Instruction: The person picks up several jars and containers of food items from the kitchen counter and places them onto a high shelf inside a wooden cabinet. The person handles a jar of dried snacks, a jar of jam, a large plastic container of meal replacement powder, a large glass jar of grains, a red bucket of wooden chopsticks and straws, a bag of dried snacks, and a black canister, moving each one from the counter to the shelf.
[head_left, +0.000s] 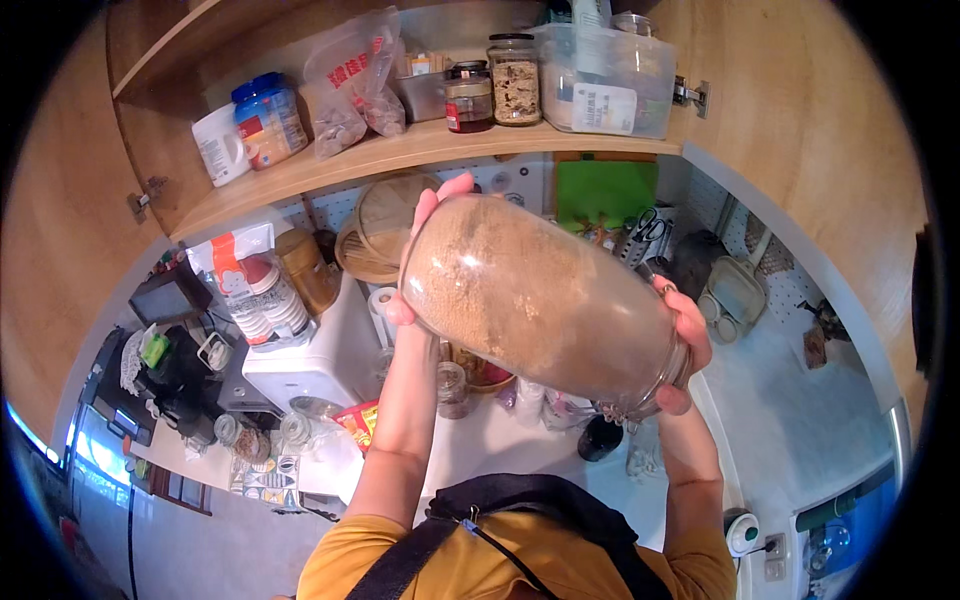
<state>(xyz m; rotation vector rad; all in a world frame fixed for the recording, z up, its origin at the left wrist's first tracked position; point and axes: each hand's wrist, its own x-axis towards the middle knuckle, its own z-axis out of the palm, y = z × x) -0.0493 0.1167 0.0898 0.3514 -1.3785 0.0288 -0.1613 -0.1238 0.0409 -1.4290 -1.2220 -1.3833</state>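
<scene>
A large glass jar (540, 300) is held up between both my hands, tilted on its side before the open wall cabinet. Fine tan grains lie inside it, heaped mostly towards its broad base on the left, and a dusty film coats the glass. My left hand (425, 207) grips the base, with the thumb on the near side and the fingers behind the far edge. Around the mouth end at the lower right, my right hand (688, 334) is closed; a wire clasp shows at the rim. The jar hides part of the counter behind it.
Above, the cabinet shelf (420, 146) holds a plastic bin (652, 97), a jar of oats (516, 82), a plastic bag (349, 90) and a blue-lidded tub (270, 124). Cabinet doors stand open on both sides. Below are a white appliance (315, 367), a printed food bag (251, 289) and several glass jars.
</scene>
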